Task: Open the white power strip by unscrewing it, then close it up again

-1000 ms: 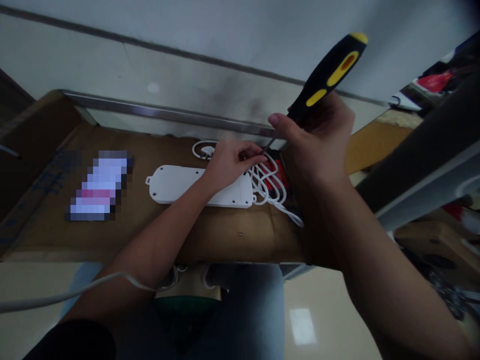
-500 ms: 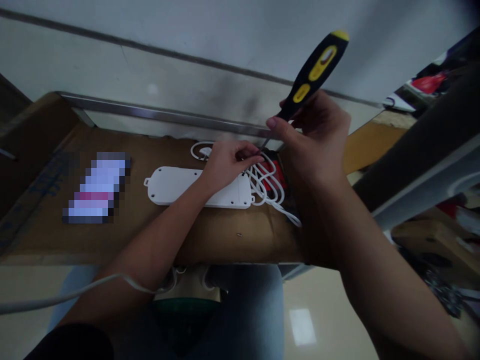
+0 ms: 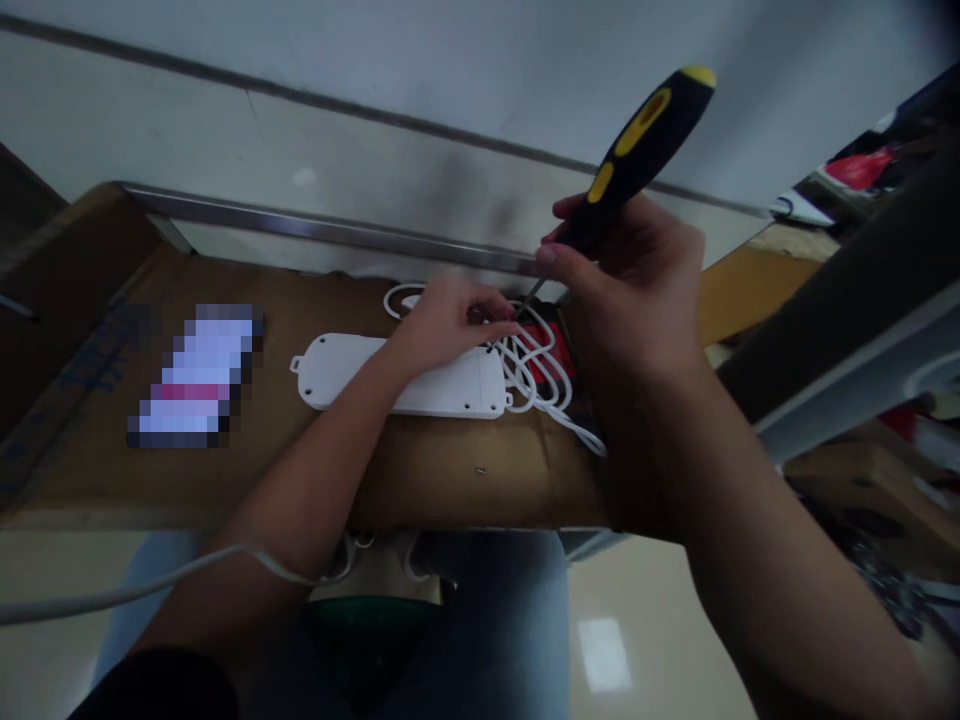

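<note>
A black and yellow screwdriver [image 3: 645, 140] slants down from my right hand [image 3: 637, 270], whose fingers are wrapped round its lower handle. Its thin shaft points at the fingertips of my left hand [image 3: 450, 320]. Those fingers are pinched near the shaft's tip, and what they hold is too small to make out. My left wrist crosses over a white power strip [image 3: 337, 370], which lies flat with screw holes facing up. Coiled white cable [image 3: 555, 385] lies at its right end, over a red item [image 3: 551, 350].
A phone with a blurred screen [image 3: 196, 375] lies at the left of the cardboard-covered bench [image 3: 285, 480]. Near the front edge is a small screw [image 3: 481, 470]. A pale wall with a metal strip [image 3: 337, 228] stands behind. A white cord crosses my left forearm.
The screwdriver handle has tilted further right and turned a little in my right hand. My left fingertips have shifted slightly left and down.
</note>
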Tool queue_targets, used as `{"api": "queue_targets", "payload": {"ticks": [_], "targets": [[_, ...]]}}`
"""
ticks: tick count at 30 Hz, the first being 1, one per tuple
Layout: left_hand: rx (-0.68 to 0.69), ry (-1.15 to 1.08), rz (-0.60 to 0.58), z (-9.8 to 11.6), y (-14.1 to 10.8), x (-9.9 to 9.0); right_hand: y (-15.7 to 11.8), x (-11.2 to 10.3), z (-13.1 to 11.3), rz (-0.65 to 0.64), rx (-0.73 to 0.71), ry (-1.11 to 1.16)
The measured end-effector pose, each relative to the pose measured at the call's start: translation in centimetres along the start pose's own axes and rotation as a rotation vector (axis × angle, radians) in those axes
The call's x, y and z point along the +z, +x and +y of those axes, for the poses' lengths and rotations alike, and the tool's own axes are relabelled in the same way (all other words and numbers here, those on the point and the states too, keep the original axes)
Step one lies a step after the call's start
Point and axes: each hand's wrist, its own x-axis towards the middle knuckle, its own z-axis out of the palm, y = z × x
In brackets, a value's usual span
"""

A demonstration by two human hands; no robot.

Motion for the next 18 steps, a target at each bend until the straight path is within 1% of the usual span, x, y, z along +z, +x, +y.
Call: {"api": "queue_targets", "payload": {"ticks": [3,5,7,10,14,16,18], "targets": [[-0.128,0.062,-0.172,-0.5,-0.4,-1.8,-0.1,-0.2,-0.1,-0.096,0.008,0.082],[-0.135,0.119,-0.276,-0.4,-0.9,-2.3,-0.2,-0.1,0.0,-0.102,0.02,0.118],[-0.114,0.175,-0.347,-0.1,-1.5,-2.2,-0.4,0.1,0.3,-0.09,0.061,0.125],[-0.133,0.245,-0.373,0.2,-1.9,-1.7,-0.5,0.5,0.7,-0.06,0.078,0.154],[-0.172,0.271,-0.383,-0.2,-1.8,-1.4,-0.4,0.9,0.7,-0.025,0.007,0.258],[-0.173,0.26,-0.387,-0.4,-1.8,-1.4,-0.5,0.8,0.4,-0.002,-0.015,0.217],[-0.171,0.243,-0.385,-0.5,-1.8,-1.5,-0.5,0.6,0.0,0.037,-0.031,0.106]]}}
